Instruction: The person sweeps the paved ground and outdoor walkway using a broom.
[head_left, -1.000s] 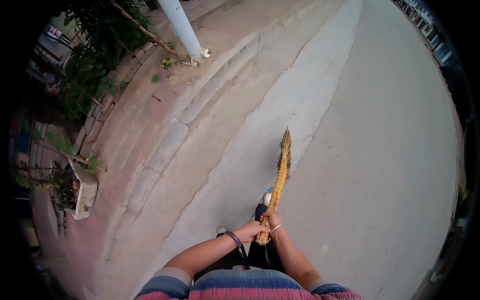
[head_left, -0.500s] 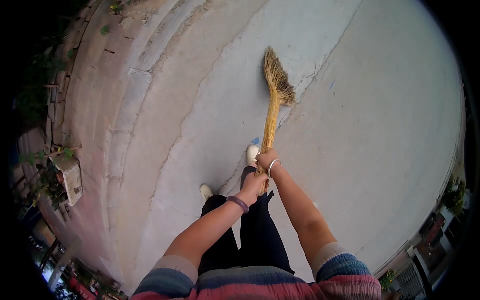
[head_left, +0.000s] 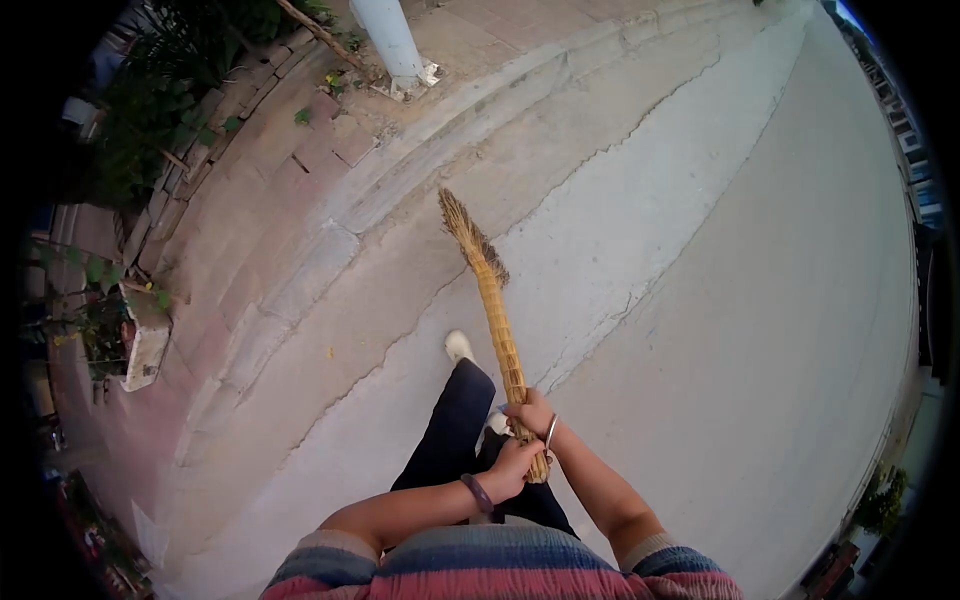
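Observation:
A straw broom (head_left: 500, 325) with a bound yellow handle points forward and a little left, its dark-tipped bristles over the pale concrete near the curb. Whether the bristles touch the ground I cannot tell. My left hand (head_left: 512, 468) is closed around the handle near its lower end, a dark bangle on that wrist. Just ahead of it, my right hand (head_left: 533, 412) grips the handle too, with a silver bangle at the wrist. The handle's butt end sticks out below my hands.
Cracked concrete pavement (head_left: 720, 330) stretches ahead and right. Along the left runs a low curb (head_left: 340, 240) with a brick walkway behind it. A white pole (head_left: 390, 40) stands there, near plants (head_left: 140, 150) and a white planter box (head_left: 148, 345). My white shoe (head_left: 459, 346) is forward.
The broom has swung left toward the curb, and both hands have come closer to my body, still holding it. My feet have stepped, and the view has turned, bringing the white pole in.

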